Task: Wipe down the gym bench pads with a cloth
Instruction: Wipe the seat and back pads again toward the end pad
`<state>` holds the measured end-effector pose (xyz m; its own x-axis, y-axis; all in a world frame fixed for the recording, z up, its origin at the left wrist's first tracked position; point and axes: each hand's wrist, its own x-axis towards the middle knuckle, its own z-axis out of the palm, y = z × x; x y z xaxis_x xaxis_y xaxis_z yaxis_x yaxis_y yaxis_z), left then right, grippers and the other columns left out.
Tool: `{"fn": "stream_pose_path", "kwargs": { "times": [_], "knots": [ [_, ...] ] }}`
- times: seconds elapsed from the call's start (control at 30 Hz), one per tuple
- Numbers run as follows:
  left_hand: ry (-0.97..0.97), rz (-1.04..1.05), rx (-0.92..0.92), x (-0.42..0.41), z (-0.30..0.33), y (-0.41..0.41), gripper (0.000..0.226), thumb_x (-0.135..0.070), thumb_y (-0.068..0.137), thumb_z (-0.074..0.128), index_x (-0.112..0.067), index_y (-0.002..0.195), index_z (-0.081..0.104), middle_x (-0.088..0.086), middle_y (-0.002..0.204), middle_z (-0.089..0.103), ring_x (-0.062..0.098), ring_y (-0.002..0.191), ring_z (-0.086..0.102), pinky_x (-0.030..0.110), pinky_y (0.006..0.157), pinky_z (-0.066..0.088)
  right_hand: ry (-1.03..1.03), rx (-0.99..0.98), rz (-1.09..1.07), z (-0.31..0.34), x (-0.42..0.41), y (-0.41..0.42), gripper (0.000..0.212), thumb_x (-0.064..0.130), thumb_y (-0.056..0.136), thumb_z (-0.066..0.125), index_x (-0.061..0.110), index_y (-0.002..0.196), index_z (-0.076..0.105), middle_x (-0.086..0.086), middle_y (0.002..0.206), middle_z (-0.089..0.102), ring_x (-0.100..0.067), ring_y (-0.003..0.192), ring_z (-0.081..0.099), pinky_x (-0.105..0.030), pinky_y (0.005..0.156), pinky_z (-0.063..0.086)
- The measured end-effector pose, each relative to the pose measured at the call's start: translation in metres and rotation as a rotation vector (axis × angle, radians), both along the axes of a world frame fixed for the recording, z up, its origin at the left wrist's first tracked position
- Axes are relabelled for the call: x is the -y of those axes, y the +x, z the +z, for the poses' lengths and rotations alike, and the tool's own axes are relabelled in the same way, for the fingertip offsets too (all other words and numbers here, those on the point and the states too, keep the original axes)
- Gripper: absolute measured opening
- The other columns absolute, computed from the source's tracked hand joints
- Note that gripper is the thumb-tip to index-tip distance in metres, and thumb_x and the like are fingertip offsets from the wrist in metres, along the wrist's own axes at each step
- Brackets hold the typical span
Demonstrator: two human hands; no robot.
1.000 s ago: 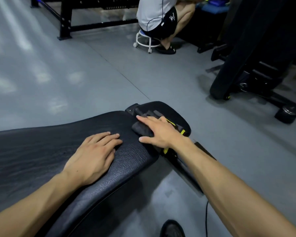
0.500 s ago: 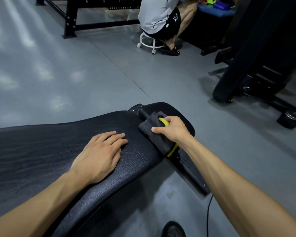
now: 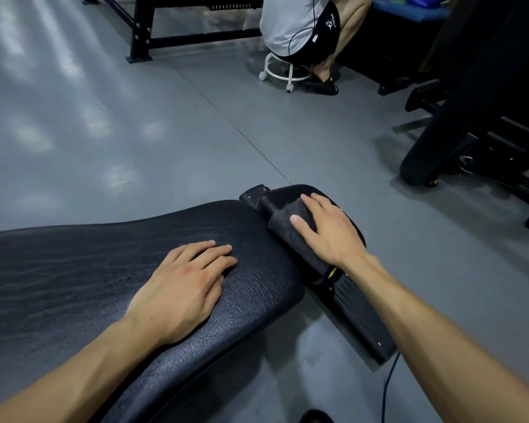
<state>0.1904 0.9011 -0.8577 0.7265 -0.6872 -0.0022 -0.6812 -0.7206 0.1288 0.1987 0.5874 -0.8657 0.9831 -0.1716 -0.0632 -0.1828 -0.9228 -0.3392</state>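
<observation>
A long black textured bench pad (image 3: 74,276) fills the lower left. My left hand (image 3: 184,288) lies flat on it, fingers together, holding nothing. Beyond its end sits a smaller black pad (image 3: 290,192) over a black frame with a yellow detail (image 3: 332,271). A dark grey cloth (image 3: 290,230) is draped over the near edge of that small pad. My right hand (image 3: 327,230) presses flat on the cloth, thumb and fingers spread over it.
Grey floor (image 3: 135,132) surrounds the bench. A person sits on a white wheeled stool (image 3: 283,73) at the back. Black gym machines stand at the right (image 3: 471,123) and a black rack base (image 3: 141,41) at the back. A cable (image 3: 387,389) and a shoe tip (image 3: 315,416) lie below.
My right hand has moved the cloth forward and flattened over it on the small pad; the yellow handle it gripped is now mostly covered. My left hand has stayed put.
</observation>
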Motion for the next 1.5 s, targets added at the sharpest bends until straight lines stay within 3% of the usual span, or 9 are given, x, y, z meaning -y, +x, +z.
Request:
{"fn": "stream_pose_path", "kwargs": {
  "times": [0.1,0.33,0.53,0.7,0.9,1.03,1.17,1.33,1.5],
  "knots": [
    [0.005,0.003,-0.002,0.0,0.0,0.0,0.045,-0.043,0.102,0.028,-0.037,0.141,0.051,-0.018,0.153,0.046,0.011,0.146,0.037,0.036,0.118,0.031,-0.062,-0.061,0.077,-0.013,-0.015,-0.019,0.1,0.091,0.079,0.027,0.033,0.16,0.018,0.002,0.168,0.014,-0.026,0.154,0.013,-0.05,0.125,0.011],
    [0.022,0.002,-0.003,0.001,0.001,0.0,0.045,-0.041,0.103,0.031,-0.036,0.142,0.052,-0.017,0.153,0.047,0.013,0.145,0.039,0.036,0.117,0.03,0.068,0.012,0.07,-0.034,0.021,0.002,0.064,0.066,0.098,0.035,0.042,0.156,0.027,0.013,0.166,0.022,-0.015,0.152,0.021,-0.041,0.123,0.021],
    [0.024,-0.002,0.016,0.003,0.001,0.0,0.044,-0.039,0.102,0.033,-0.034,0.141,0.053,-0.015,0.152,0.048,0.015,0.144,0.041,0.037,0.116,0.031,0.057,-0.068,-0.139,-0.04,0.043,0.064,0.073,0.068,0.094,0.028,0.035,0.158,0.025,-0.001,0.167,0.021,-0.025,0.153,0.02,-0.047,0.123,0.017],
    [0.038,-0.01,0.04,0.004,0.003,-0.001,0.043,-0.037,0.101,0.04,-0.032,0.141,0.054,-0.013,0.152,0.049,0.018,0.142,0.044,0.04,0.115,0.031,-0.03,0.052,0.126,-0.042,0.005,0.006,0.071,0.065,0.095,0.03,0.039,0.159,0.016,0.006,0.169,0.008,-0.019,0.156,0.006,-0.041,0.126,0.005],
    [0.066,-0.012,0.031,0.005,0.003,0.0,0.044,-0.037,0.1,0.039,-0.033,0.143,0.051,-0.014,0.154,0.047,0.018,0.143,0.043,0.04,0.115,0.029,-0.022,0.004,-0.122,-0.053,0.033,0.102,0.059,0.054,0.097,0.033,0.036,0.154,0.034,0.001,0.163,0.032,-0.027,0.148,0.031,-0.05,0.121,0.017],
    [0.077,-0.03,0.033,0.007,0.002,0.001,0.045,-0.036,0.1,0.038,-0.033,0.143,0.05,-0.014,0.155,0.045,0.018,0.144,0.041,0.04,0.116,0.028,0.108,0.033,-0.002,-0.042,0.004,0.125,0.049,0.05,0.089,0.036,0.025,0.121,0.063,-0.002,0.13,0.065,-0.03,0.126,0.051,-0.044,0.105,0.034],
    [0.083,-0.041,0.034,0.008,0.005,0.0,0.045,-0.035,0.099,0.039,-0.031,0.142,0.052,-0.013,0.154,0.046,0.019,0.143,0.043,0.04,0.115,0.029,0.252,0.085,0.248,-0.035,-0.023,0.071,0.064,0.053,0.09,0.039,0.026,0.147,0.051,0.011,0.154,0.047,-0.011,0.149,0.028,-0.038,0.123,0.016],
    [0.07,-0.038,0.035,0.007,0.002,0.001,0.045,-0.035,0.099,0.039,-0.032,0.142,0.051,-0.013,0.154,0.046,0.019,0.144,0.042,0.041,0.115,0.029,0.249,0.143,0.26,-0.032,0.001,0.005,0.055,0.047,0.098,0.044,0.03,0.151,0.043,0.03,0.149,0.031,0.002,0.148,0.02,-0.027,0.123,0.009],
    [0.06,-0.043,0.025,0.007,0.0,0.002,0.045,-0.035,0.099,0.039,-0.032,0.143,0.051,-0.014,0.155,0.045,0.018,0.145,0.041,0.041,0.116,0.029,0.226,0.097,0.097,-0.04,0.019,0.068,0.059,0.049,0.096,0.04,0.029,0.152,0.042,0.012,0.157,0.04,-0.013,0.147,0.032,-0.04,0.123,0.021]
  ]
}}
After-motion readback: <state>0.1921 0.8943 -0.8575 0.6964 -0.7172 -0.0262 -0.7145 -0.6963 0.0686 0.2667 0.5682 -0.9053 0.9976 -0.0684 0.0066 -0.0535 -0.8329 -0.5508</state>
